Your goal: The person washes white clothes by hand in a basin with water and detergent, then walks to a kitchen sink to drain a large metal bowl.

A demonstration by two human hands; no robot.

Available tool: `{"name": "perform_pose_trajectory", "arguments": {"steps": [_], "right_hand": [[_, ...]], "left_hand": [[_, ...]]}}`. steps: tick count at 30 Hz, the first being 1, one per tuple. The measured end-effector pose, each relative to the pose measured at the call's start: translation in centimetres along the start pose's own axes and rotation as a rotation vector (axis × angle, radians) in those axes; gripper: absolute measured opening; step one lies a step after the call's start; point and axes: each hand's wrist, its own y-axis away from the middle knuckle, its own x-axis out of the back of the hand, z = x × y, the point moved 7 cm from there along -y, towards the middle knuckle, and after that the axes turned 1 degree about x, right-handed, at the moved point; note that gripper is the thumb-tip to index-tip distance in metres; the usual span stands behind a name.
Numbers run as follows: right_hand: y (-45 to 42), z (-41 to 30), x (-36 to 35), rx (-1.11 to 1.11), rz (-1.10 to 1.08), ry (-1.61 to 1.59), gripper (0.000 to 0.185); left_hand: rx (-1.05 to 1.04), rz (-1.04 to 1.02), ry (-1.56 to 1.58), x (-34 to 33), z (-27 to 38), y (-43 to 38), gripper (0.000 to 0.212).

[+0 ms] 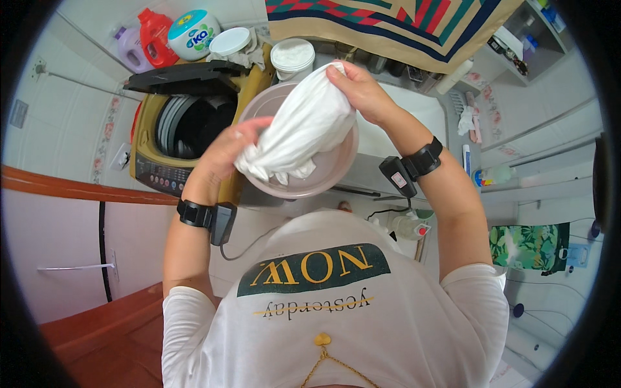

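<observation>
A white cloth hangs slantwise above a pale pink plastic basin. My right hand pinches its upper end between thumb and fingers. At the cloth's lower left end is my left hand, blurred, its fingers stretched against the fabric. Whether those fingers grip the bunched end cannot be made out. Part of the basin's inside is hidden under the cloth.
Left of the basin stands a top-loading washing machine, its dark lid raised. Detergent bottles, including a red one, stand behind it. A white tub sits behind the basin. A patterned cloth hangs above the counter.
</observation>
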Motion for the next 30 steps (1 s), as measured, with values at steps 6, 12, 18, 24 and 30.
{"name": "perform_pose_trajectory", "arguments": {"steps": [6,12,18,24,30], "right_hand": [[-0.5,1.2,-0.2,0.022,-0.01,0.081,0.033],[-2.1,3.3,-0.5,0.041,0.077,0.004,0.032],[-2.3,2.9,-7.6,0.423,-0.002,0.084,0.027],[-2.5,4.3,-10.0,0.522,0.112,0.791,0.03],[-0.8,5.2,-11.0,0.257,0.173,0.928,0.046]], "left_hand": [[0.106,0.031,-0.377,-1.2,-0.3,0.5,0.034],[-0.216,0.208,0.135,0.1,0.3,-1.2,0.037],[-0.009,0.198,0.837,-1.2,-1.8,-4.4,0.047],[-0.029,0.219,0.489,-3.7,-3.7,-4.5,0.043],[0.163,0.282,0.638,-4.0,-5.4,-4.7,0.029]]}}
